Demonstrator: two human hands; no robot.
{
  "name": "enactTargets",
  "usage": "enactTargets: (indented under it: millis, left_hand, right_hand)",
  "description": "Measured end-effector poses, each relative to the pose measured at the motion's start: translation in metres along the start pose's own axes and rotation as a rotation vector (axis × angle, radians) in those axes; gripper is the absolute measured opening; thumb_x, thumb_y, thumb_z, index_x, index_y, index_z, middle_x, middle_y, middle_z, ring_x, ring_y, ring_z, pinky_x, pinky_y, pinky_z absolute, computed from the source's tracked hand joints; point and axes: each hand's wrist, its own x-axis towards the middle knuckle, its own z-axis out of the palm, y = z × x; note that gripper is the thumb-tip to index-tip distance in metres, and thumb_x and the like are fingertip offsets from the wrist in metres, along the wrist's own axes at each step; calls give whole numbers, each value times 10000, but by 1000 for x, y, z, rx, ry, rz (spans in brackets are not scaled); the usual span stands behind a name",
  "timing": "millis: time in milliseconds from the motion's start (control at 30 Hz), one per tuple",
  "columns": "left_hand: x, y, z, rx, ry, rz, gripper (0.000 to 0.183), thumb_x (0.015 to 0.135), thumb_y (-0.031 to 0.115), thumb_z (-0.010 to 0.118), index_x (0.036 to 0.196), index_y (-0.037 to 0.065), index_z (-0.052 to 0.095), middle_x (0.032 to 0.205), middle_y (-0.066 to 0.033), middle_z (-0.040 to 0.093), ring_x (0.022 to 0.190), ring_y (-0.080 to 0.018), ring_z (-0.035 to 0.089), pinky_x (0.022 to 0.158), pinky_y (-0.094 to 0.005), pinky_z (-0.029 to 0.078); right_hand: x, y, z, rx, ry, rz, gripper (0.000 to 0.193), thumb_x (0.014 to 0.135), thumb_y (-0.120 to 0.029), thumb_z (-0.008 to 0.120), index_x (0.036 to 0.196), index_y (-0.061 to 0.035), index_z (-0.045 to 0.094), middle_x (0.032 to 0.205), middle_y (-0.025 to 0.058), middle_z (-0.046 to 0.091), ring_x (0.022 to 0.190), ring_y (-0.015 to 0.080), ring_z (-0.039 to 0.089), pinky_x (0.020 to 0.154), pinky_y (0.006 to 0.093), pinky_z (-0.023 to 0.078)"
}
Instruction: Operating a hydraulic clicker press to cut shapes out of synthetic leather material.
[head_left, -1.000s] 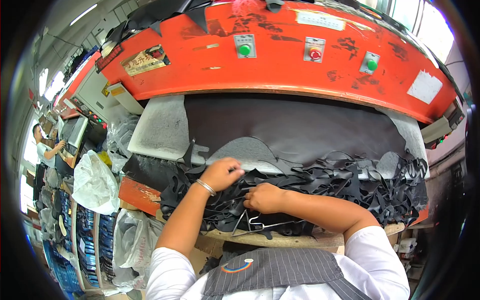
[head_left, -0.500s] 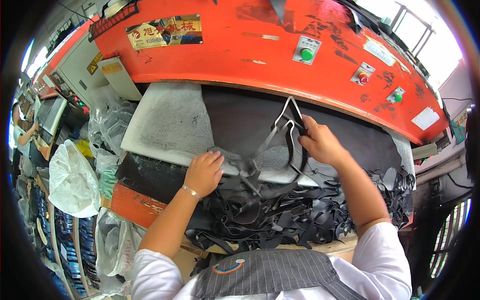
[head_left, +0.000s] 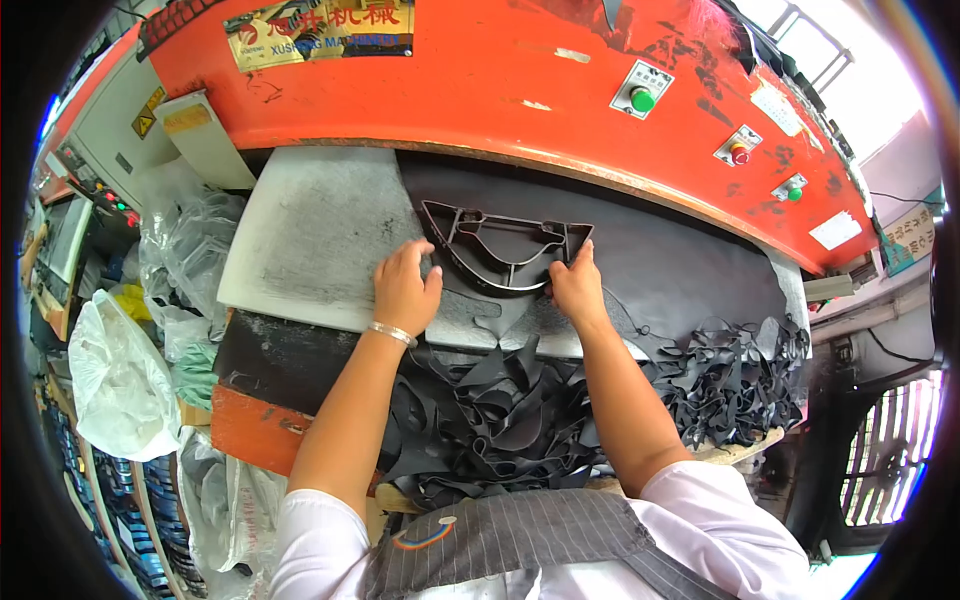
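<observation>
We see a brightly lit workroom through a wide fisheye lens. The window (head_left: 850, 60) at upper right is blown out to white, and the slatted opening (head_left: 893, 450) at lower right glares too, with bluish fringes towards the rim. The orange machine beam (head_left: 500, 95) bows in a curve; shadow darkens the black sheet (head_left: 680, 255) beneath it, while a soft sheen shows nearer us. The metal frame (head_left: 495, 289) looks fairly sharp; the corners fall to black.

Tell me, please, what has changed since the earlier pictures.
The metal frame, raised in the right hand earlier, has come down onto the black sheet, that hand still on it; the left hand has moved forward beside it. The dark scraps remain in front.
</observation>
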Motion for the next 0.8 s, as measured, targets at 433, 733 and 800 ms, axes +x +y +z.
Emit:
enactTargets:
  millis: [433,733,800]
  left_hand:
    - [29,-3,11,140,-27,-55,290,843,67,543,1113,87,441,1330,-165,561,1335,-285,428,1122,-442,251]
    - [30,4,8,124,-25,-78,263,838,65,543,1087,88,462,1303,-167,582,1323,-287,441,1121,-445,258]
    - [31,6,7,122,-25,-84,259,836,63,544,1082,89,466,1294,-170,587,1321,-287,442,1119,-447,261]
  right_hand:
    - [9,46,-11,-291,106,-730,511,586,-355,864,966,-98,638,1262,247,445,1139,447,468,1027,517,348]
    - [10,51,-16,-353,125,-835,501,574,-397,852,907,-81,652,1215,272,491,1123,444,491,1034,527,351]
    - [8,50,-19,-399,93,-822,512,607,-439,829,940,-92,655,1261,314,473,1189,466,460,1057,537,331]
